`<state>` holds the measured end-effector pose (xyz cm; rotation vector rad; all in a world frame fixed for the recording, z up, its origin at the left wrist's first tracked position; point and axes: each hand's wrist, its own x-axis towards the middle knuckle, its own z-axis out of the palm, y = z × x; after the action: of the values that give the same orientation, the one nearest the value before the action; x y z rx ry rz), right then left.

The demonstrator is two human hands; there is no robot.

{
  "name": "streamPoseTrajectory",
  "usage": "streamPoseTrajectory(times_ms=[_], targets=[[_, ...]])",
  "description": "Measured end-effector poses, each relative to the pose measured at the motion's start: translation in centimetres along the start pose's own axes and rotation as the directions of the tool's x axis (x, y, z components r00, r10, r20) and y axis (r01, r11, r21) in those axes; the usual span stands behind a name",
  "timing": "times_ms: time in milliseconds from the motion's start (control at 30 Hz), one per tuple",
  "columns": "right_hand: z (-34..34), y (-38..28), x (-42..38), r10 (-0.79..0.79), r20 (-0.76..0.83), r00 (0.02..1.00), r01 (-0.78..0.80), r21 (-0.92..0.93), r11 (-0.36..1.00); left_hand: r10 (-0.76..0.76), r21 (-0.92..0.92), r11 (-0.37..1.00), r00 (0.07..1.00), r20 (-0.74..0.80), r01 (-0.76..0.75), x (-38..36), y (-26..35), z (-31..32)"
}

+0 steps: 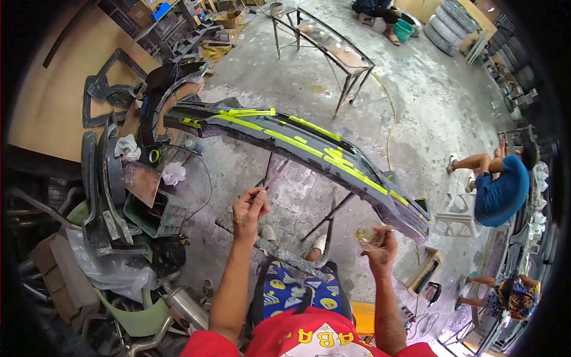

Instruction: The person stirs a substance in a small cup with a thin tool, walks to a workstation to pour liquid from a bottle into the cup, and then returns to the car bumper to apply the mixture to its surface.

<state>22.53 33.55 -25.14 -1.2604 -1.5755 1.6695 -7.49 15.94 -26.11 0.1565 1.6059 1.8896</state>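
A long dark grey bumper-like part (pixel 297 137) with strips of yellow-green tape lies across the middle, on a stand of metal legs. My left hand (pixel 250 208) is raised below its left half, fingers closed on a small, thin dark item that I cannot make out. My right hand (pixel 380 245) is near the part's right end, its fingers closed on a small clear container (pixel 365 238) with something yellowish in it. Neither hand appears to touch the part.
Dark moulded parts, crumpled paper and a green crate (pixel 156 214) are piled at left. A metal-framed table (pixel 336 47) stands behind. A person in blue (pixel 502 190) sits at right; others are farther off. A wooden tray (pixel 423 271) lies on the floor.
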Motion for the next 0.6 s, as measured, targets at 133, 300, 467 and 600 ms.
streamPoseTrajectory(times_ms=[133, 300, 467, 600], targets=[[-0.8, 2.3, 2.6, 0.020, 0.014, 1.000, -0.021, 0.027, 0.999, -0.081, -0.230, 0.970, 0.996, -0.023, 0.073, 4.2, -7.8, 0.5], [-0.5, 6.5, 3.5, 0.022, 0.016, 1.000, -0.024, 0.092, 0.995, -0.121, -0.347, 0.930, 0.992, 0.015, 0.119, 8.2, -14.5, 1.5], [-1.0, 12.0, 3.4, 0.035, 0.026, 0.999, -0.034, -0.039, 0.999, -0.231, -0.535, 0.812, 0.970, 0.073, 0.234, 10.5, -18.4, 2.9], [0.2, 11.9, 3.4, 0.141, -0.028, 0.990, -0.142, -0.036, 0.989, -0.258, -0.550, 0.794, 0.963, 0.079, 0.257, 10.7, -20.4, 3.9]])
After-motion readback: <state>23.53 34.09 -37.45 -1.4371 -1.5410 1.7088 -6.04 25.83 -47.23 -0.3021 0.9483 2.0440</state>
